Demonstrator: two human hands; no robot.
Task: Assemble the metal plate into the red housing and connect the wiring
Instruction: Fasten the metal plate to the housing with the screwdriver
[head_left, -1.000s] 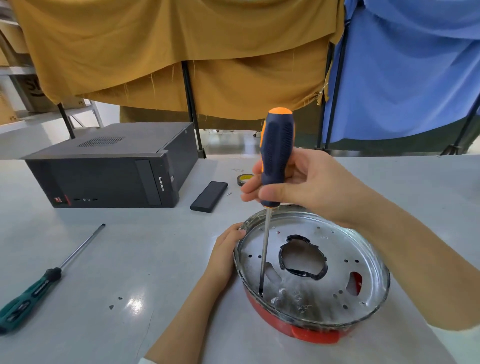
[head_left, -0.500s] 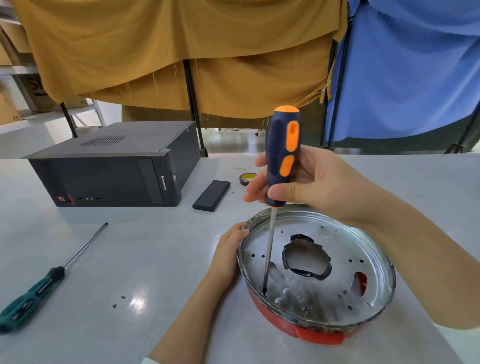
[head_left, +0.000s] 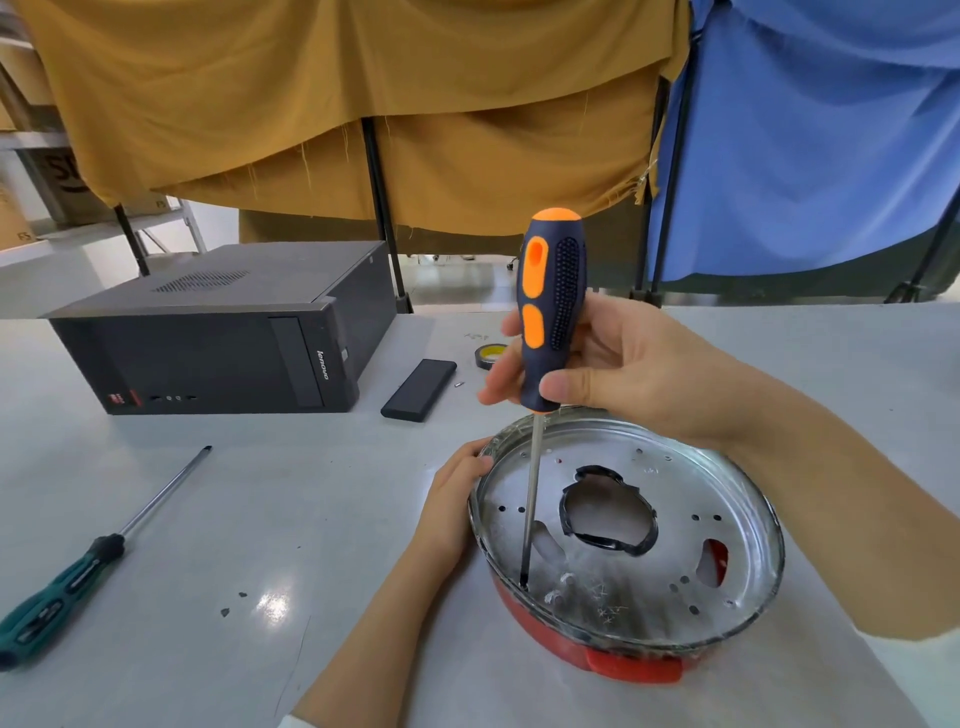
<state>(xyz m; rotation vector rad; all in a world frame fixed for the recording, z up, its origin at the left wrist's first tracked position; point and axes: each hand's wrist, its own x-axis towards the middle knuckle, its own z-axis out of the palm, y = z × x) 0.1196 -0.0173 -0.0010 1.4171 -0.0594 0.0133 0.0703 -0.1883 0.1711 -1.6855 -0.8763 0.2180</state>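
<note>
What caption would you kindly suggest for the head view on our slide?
Right hand drives an orange-and-navy screwdriver into the metal plate while the left hand steadies the red housing.

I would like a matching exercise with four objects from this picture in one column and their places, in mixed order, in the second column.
Objects:
1. orange and dark blue screwdriver
2. green-handled screwdriver
3. round shiny metal plate
4. flat black rectangular device

Places:
A. inside the red housing
B. beside the black computer case
C. in the right hand
D. lying at the table's left edge

Pairs: 1-C, 2-D, 3-A, 4-B
</note>
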